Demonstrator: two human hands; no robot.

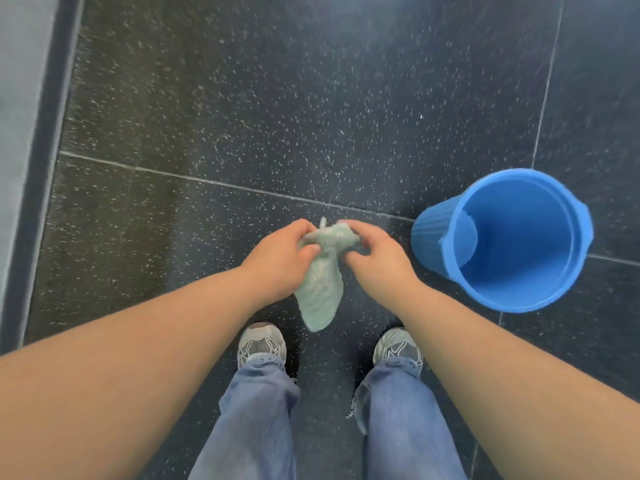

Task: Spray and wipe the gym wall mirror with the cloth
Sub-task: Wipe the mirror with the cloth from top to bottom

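Observation:
A pale green cloth (322, 285) hangs bunched between both hands in the middle of the head view, above my feet. My left hand (280, 258) grips the cloth's upper part from the left with curled fingers. My right hand (374, 254) pinches the same bunched top from the right. The cloth's lower end dangles free toward my shoes. No spray bottle shows. A pale grey band at the far left edge may be the wall or mirror base (20, 133); I cannot tell which.
A blue plastic bucket (433, 237) stands on the floor to my right, close to my right hand. Dark speckled floor tiles (277, 116) stretch ahead. My two grey shoes (261, 344) and jeans are below.

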